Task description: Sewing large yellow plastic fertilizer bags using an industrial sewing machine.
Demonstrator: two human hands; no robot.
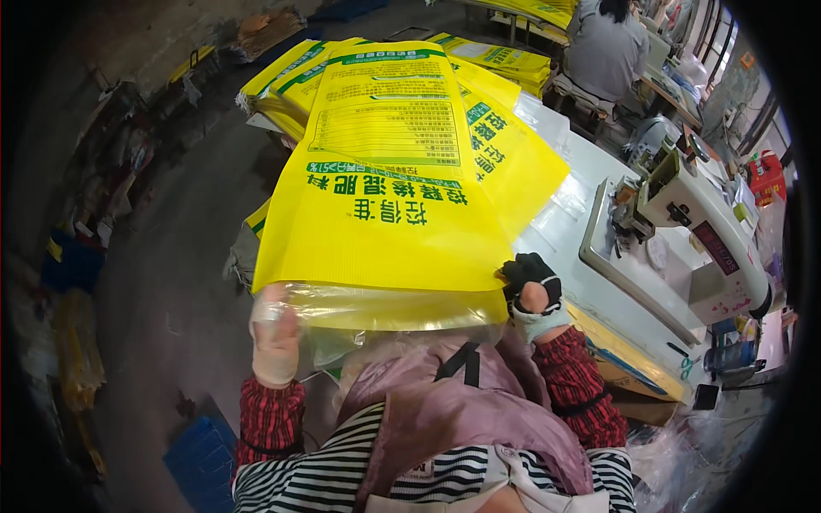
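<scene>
A large yellow woven bag (376, 248) with green print lies in front of me, its open end toward my body. Clear plastic liner (393, 316) sticks out of that end. My left hand (275, 338), in a pale covering, is closed at the bag's near left corner, with its fingertips partly behind the film. At the near right corner my right hand (532, 291), in a black and white glove with bare fingertips, grips the bag's edge. Under it another yellow bag (530, 171) lies askew on the white table (556, 244).
A sewing machine (701, 235) stands on the table to the right. Stacks of yellow bags (505, 64) are at the back. Beyond them a person in grey (605, 43) sits at another table. Teal scissors (686, 368) and a phone (706, 397) lie at the right edge.
</scene>
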